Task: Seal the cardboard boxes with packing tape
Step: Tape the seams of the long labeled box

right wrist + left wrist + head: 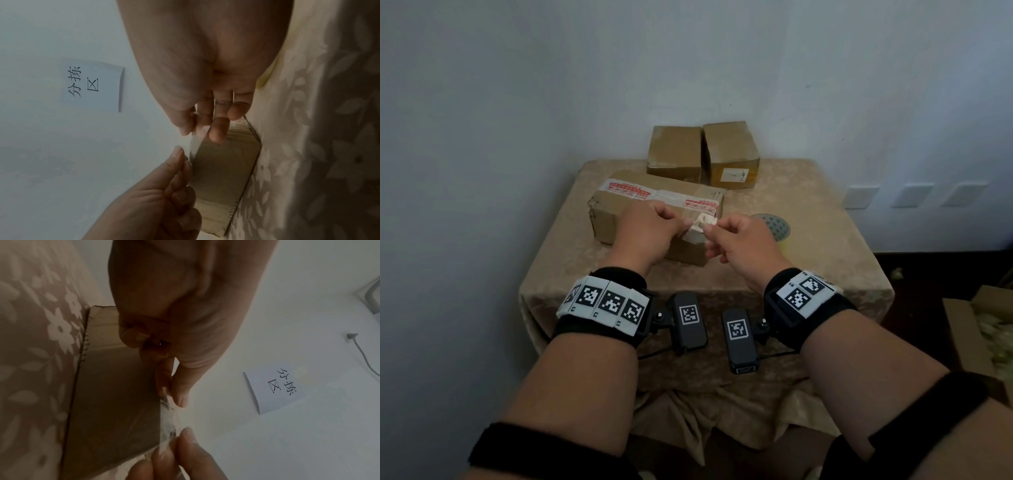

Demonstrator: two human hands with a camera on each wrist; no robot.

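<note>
Our left hand (645,229) and right hand (739,241) met over the near right corner of the long cardboard box (616,212), each with its fingers curled in. Between them we pinched a short strip of clear packing tape (703,222): the left thumb and forefinger (180,395) nipped one end, the right thumb and forefinger (185,128) the other, and the strip hung taut just above the box's edge. We judged the tape to be thin, limp and sticky, apt to fold onto itself or cling to our skin, so the ends were the sensible places to hold it, with steady tension across. Whether any of it already touched the cardboard we could not tell.

The box itself looked light and fairly stiff, though dented at its left corner; it lay flat on the cloth-covered table (825,240), an older printed red-and-white tape band (630,190) running along its top. Pressing down on the lid seemed safe enough.

Two smaller boxes (674,152) stood side by side at the table's far edge, well apart from our hands. A tape roll (774,224) lay just right of the long box.
</note>
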